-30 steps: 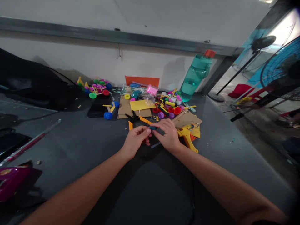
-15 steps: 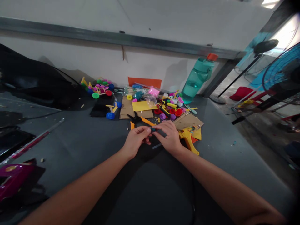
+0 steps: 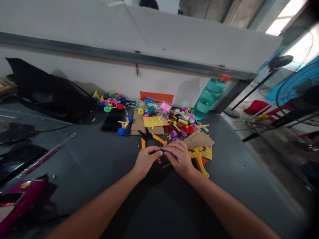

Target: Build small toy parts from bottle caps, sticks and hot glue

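L hand (image 3: pixel 146 161) & R hand (image 3: pixel 179 158) meet just nearer the wearer than the yellow sheet (image 3: pixel 155 121), fingertips together, both pinching a small blue-green piece (image 3: pixel 162 150); its shape is mostly hidden. Orange-handled pliers (image 3: pixel 147 134) lie btwn sheet & L hand, handles spread. Yellow glue gun (image 3: pixel 198 160) is nearer & R of sheet, just beside R hand. Cardboard (image 3: pixel 136 122) is under the sheet; colored caps (image 3: pixel 173 133) are to its R. Blue-wheeled stick frame (image 3: pixel 121 131) sits L of it, w/ black phone (image 3: pixel 111 121) farther L. Teal bottle (image 3: pixel 208 99), orange lid, stands tilted in view, far R & back of sheet.
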### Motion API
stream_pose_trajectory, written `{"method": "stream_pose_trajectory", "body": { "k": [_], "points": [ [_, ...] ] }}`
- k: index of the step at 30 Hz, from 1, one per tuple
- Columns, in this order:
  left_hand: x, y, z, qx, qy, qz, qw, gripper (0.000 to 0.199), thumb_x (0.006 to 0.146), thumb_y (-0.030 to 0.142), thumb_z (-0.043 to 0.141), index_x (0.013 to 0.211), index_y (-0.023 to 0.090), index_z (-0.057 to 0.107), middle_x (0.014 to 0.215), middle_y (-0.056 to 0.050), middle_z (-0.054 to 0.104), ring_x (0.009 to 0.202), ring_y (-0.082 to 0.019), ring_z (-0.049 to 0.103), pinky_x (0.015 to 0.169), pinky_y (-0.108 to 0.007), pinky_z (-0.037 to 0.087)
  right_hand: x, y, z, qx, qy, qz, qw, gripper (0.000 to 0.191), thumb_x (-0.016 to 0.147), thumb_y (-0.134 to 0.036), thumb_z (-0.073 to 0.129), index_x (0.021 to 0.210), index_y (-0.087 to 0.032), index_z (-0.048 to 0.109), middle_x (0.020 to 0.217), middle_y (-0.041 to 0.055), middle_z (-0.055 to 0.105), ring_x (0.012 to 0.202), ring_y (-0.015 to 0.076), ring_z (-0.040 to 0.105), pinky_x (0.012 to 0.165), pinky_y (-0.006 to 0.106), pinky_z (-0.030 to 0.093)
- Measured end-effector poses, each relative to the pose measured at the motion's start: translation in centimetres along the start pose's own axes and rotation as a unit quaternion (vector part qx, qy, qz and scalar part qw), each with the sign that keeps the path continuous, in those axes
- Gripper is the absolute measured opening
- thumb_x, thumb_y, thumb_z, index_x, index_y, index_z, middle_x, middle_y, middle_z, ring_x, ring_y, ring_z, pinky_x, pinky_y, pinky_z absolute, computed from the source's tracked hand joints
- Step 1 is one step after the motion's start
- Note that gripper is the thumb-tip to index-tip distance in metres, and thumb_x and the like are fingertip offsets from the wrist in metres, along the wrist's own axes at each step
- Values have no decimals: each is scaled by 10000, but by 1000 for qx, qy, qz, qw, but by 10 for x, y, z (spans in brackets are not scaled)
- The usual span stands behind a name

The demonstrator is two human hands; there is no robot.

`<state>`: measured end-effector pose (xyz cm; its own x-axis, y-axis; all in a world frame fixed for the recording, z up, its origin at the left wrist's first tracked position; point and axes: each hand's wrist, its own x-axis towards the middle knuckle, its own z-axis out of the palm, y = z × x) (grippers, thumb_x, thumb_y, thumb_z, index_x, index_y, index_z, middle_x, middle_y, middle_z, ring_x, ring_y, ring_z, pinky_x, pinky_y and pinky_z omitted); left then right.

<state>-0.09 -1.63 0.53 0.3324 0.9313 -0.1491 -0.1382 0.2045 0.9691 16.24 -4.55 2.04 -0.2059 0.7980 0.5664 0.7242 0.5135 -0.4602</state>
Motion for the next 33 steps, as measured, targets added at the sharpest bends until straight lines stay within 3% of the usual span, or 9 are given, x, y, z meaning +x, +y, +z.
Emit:
{"method": "stream_pose_trajectory", "body": {
  "k": [6, 12, 16, 23, 29, 33],
  "points": [
    [-2, 11, -2, -35, 6, -64, 997, 233, 634, 350, 712, 691, 137, 635, 498, 29, 563, 454, -97, 525, 497, -220, 440, 5, -6, -10, -23, -62, -32, 997, 398, 792, -343, 596, 1175, -251, 547, 1020, 68, 649, 978, 236, 548, 864, 435, 400],
    [-3, 17, -5, -90, -40, -91, 991, 257, 649, 366, 707, 697, 124, 636, 584, 8, 584, 511, -93, 534, 543, -241, 486, 13, -10, -12, -22, -60, -29, 998, 215, 819, -264, 562, 1026, -254, 619, 935, 43, 670, 922, 209, 567, 853, 417, 399],
    [-2, 25, -11, -68, -13, -63, 996, 275, 702, 364, 660, 863, 141, 668, 691, -17, 624, 585, -108, 547, 570, -254, 497, 22, -8, -13, -10, -47, 1, 999, 188, 822, -284, 569, 996, -257, 635, 906, 37, 676, 899, 203, 576, 837, 406, 412],
    [-1, 37, -16, 56, 11, 38, 998, 281, 685, 285, 669, 948, 189, 655, 815, -16, 647, 631, -119, 564, 590, -244, 484, 38, -10, -9, 15, -43, 28, 999, 154, 842, -312, 544, 886, -222, 663, 798, 32, 667, 794, 181, 563, 750, 351, 412],
    [5, 43, -19, 82, 32, 14, 996, 192, 690, 299, 648, 808, 148, 659, 588, 13, 598, 532, -109, 536, 542, -225, 446, 43, -16, -1, 98, -71, 108, 987, 263, 892, -295, 444, 754, -197, 646, 681, 17, 636, 684, 145, 552, 670, 284, 397],
    [8, 49, -17, 92, 40, -15, 995, 191, 683, 306, 645, 790, 148, 660, 570, 13, 598, 521, -110, 540, 504, -210, 421, 44, -17, 0, 120, -62, 150, 979, 152, 841, -282, 519, 814, -200, 645, 762, 18, 657, 736, 150, 574, 694, 273, 413]
  ]
}}
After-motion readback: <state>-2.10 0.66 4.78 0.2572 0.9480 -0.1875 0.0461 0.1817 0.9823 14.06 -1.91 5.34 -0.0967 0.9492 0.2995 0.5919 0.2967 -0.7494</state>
